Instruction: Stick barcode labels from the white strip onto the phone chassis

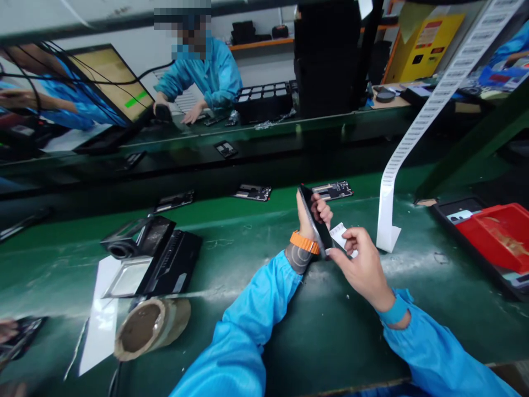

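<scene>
My left hand point(311, 214) grips a dark phone point(314, 220) held upright on edge above the green bench point(256, 237). An orange band sits on that wrist. My right hand point(361, 266) is closed in a pinch on a small white label point(342, 237) right beside the phone's lower end. Both sleeves are blue.
A white label strip point(407, 143) hangs down at the right, ending near my right hand. A red tray point(502, 234) lies at far right. A black scanner device point(152, 251) and a tape roll point(151, 325) sit at left. Phone boards point(253, 192) ride the belt. A person in blue works across the line.
</scene>
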Tool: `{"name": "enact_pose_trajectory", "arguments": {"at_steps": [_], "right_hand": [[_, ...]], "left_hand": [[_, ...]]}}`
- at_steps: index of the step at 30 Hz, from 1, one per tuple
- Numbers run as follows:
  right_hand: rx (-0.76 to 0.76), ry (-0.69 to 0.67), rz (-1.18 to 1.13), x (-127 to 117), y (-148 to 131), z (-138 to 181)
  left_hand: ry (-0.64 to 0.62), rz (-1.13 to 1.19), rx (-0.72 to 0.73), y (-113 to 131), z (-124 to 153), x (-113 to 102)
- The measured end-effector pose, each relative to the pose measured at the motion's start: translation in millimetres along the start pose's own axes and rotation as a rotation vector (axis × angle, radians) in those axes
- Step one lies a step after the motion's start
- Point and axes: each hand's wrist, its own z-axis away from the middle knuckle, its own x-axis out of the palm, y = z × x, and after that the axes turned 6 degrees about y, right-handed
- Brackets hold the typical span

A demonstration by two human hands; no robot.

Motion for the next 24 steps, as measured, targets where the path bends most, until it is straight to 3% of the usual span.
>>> {"name": "enact_pose_trajectory", "arguments": {"at_steps": [2, 4, 7, 10, 13, 15, 18, 21, 24], "right_hand": [[-0.033, 0.039, -0.171, 0.6, 11.5, -2.1], [0.073, 0.001, -0.3, 1.5, 21.4, -6.8], [0.339, 0.027, -0.48, -2.1, 32.2, -21.4], [0.501, 0.001, -0.696, -11.6, 42.0, -40.1], [0.547, -0.03, -0.727, -19.1, 56.5, -53.7], [0.488, 0.053, -0.61, -20.9, 69.8, -59.0], [0.258, 0.169, -0.216, -20.5, 91.1, -63.4], [0.068, 0.139, 0.082, -17.4, 104.5, -65.5], [-0.022, 0.127, 0.2, -13.2, 106.4, -65.5]], "left_hand": [[0.262, -0.063, 0.128, 2.2, -2.3, 6.7], [0.363, -0.084, 0.194, 6.6, -2.0, 11.9], [0.148, -0.109, 0.148, 25.8, 3.0, 9.8], [-0.087, -0.442, -0.004, 59.5, 6.8, -5.9], [-0.122, -0.755, -0.169, 88.4, -0.4, -23.3], [0.004, -0.751, -0.187, 97.4, -16.3, -27.1], [0.181, -0.629, -0.026, 100.1, -61.3, -13.4], [0.256, -0.542, 0.17, 103.8, -120.4, 21.3], [0.292, -0.477, 0.312, 116.0, -167.8, 61.8]]}}
